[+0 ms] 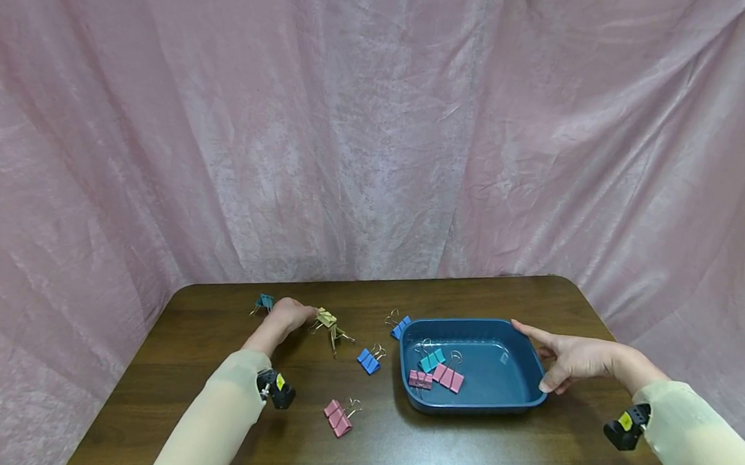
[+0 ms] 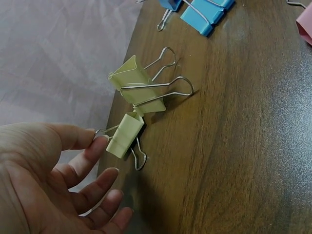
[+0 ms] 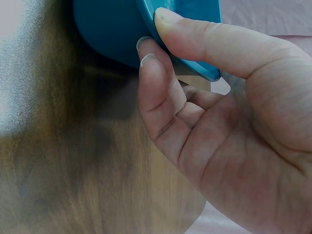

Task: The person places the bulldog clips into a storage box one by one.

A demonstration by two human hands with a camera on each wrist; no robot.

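In the left wrist view my left hand [image 2: 63, 180] pinches a wire handle of a yellow binder clip [image 2: 126, 135] between thumb and index finger. Touching that clip is a second yellow binder clip [image 2: 141, 85], lying on the table with both handles out. My right hand [image 1: 576, 359] holds the right end of a blue tray [image 1: 496, 408], thumb on the rim and fingers along the outer wall. Inside the tray, toward its left, lie a teal binder clip [image 1: 432, 361] and pink binder clips [image 1: 448, 378].
Blue binder clips [image 1: 369, 361] lie left of the tray on the wooden table [image 1: 204, 364]. A pink binder clip [image 1: 338, 418] lies nearer the front. Beyond my left wrist sits a dark teal binder clip [image 1: 265, 302]. A pink curtain [image 1: 377, 135] hangs behind the table.
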